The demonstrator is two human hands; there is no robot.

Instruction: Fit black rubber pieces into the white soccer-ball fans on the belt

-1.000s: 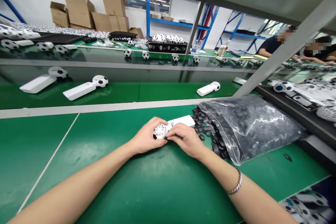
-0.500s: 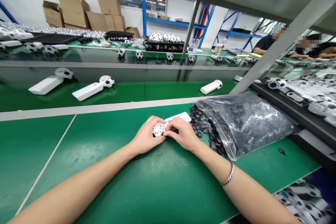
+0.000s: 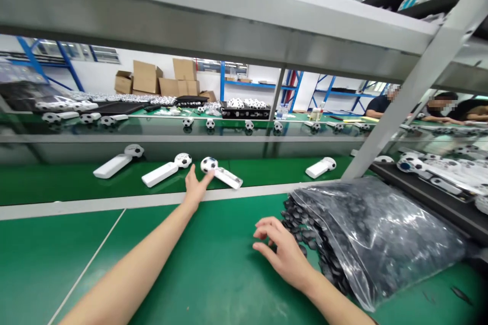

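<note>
My left hand reaches over the green conveyor, thumb and fingers apart. Close by its thumb lies a white handheld fan with a football-patterned head; the thumb seems to touch it or nearly so. This fan's handle points right and shows an uncovered inside. Left of the hand rests another football fan, with a further football fan beyond. Above the green table, my right hand is open, its fingers loosely curled around nothing. Small black pieces spill out just beside that hand.
A clear plastic bag of black pieces lies at the right. Behind it are a black tray of fan parts and a slanted grey post. A shelf beam crosses overhead. Two people sit in the far right background.
My hands have parted. The fan they held over the table now lies on the conveyor by my left hand, which moved forward. My right hand has let go, and the view has tilted up.
</note>
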